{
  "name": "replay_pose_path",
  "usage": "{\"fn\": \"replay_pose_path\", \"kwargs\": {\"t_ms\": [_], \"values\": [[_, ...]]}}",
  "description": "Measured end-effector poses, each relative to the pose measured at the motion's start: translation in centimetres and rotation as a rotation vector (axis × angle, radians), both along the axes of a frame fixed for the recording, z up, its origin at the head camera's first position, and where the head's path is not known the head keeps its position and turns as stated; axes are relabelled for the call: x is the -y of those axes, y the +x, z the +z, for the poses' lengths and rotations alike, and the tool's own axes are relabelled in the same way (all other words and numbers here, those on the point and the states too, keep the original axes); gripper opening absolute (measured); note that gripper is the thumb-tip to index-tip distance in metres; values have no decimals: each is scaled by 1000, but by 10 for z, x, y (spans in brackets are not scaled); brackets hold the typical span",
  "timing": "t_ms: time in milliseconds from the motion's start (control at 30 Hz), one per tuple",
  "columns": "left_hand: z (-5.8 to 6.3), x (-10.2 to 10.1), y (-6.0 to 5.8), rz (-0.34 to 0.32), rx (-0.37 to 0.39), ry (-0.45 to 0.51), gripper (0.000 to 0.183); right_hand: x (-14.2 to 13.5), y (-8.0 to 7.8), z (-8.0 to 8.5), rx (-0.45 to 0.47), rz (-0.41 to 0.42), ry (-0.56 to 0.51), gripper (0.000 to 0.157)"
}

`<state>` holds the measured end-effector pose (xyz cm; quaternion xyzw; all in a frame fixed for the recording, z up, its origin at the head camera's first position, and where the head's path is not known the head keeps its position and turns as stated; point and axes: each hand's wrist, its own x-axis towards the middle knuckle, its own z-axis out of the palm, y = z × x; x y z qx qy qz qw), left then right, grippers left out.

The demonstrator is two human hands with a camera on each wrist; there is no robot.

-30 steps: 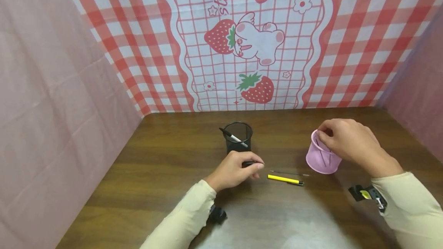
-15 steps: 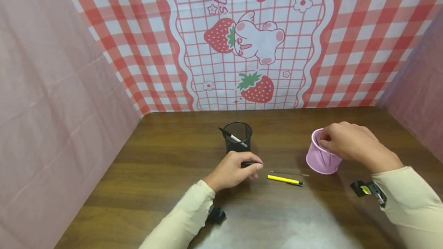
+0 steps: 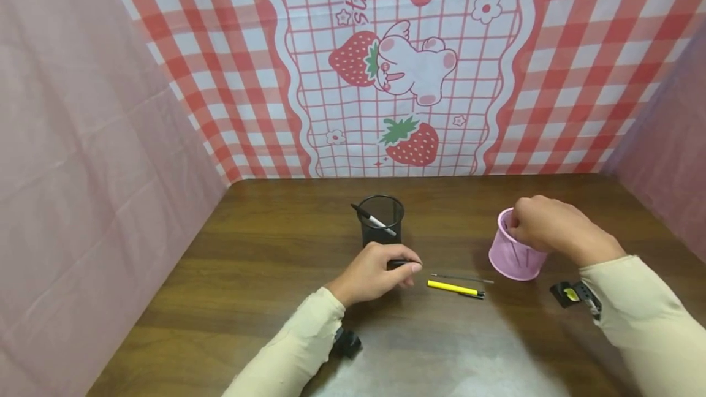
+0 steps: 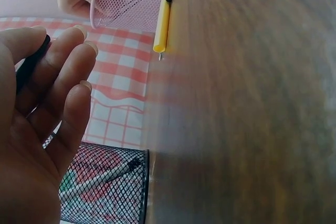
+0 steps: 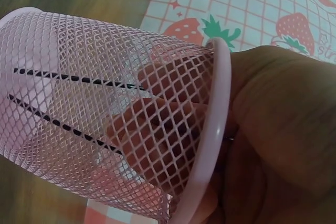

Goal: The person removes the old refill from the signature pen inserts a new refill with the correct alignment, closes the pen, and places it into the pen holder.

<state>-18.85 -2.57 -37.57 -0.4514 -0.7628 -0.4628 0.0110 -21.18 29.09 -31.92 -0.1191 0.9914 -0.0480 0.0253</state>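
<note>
My left hand (image 3: 375,271) holds a black pen (image 3: 401,263) between thumb and fingers, in front of the black mesh pen holder. Only part of the pen (image 4: 31,64) shows; the palm hides the rest. My right hand (image 3: 557,228) reaches over the rim and down into a pink mesh pen holder (image 3: 513,262). Through the mesh in the right wrist view, curled fingers (image 5: 142,127) meet the upper ends of two thin dark pen refills (image 5: 68,78) standing inside. I cannot tell whether they pinch one. A yellow pen (image 3: 453,288) and a thin refill (image 3: 460,277) lie between the hands.
Behind my left hand stands the black mesh pen holder (image 3: 380,216), a black-and-white pen (image 3: 375,220) leaning in it. The brown wooden table (image 3: 265,250) meets a red-and-white strawberry cloth (image 3: 408,78) at the back. Pink cloth (image 3: 110,139) hangs at the sides.
My right hand has moved deeper into the pink pen holder, its fingers now below the rim. The left hand keeps its place with the black pen.
</note>
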Motion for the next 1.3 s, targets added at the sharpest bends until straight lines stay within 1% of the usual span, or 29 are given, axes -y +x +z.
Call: {"fn": "replay_pose_path", "kwargs": {"t_ms": [167,233,467,567,700,833,933,1067,1300], "values": [[-1,1,0,16,-14,-21,9,2,-3,-3,63,-10,-13,16],[-1,0,1,11,-10,-22,9,2,-3,-3,78,-18,-14,16],[1,-1,2,-15,7,3,8,0,-3,-3,66,-32,5,16],[-4,-2,-3,-11,-6,7,10,0,-4,-2,63,-36,15,14],[-17,-3,-12,2,-21,-7,11,0,-4,-1,65,-35,18,10],[-27,-3,-19,7,-44,-28,12,1,-4,-2,50,-20,20,11],[-29,-3,-20,7,-63,-37,12,1,-4,-3,41,-9,15,13],[-30,-4,-19,4,-75,-32,12,2,-3,-1,33,-16,12,17],[-30,-6,-17,1,-66,-24,10,2,-1,1,37,-39,-4,14]]}}
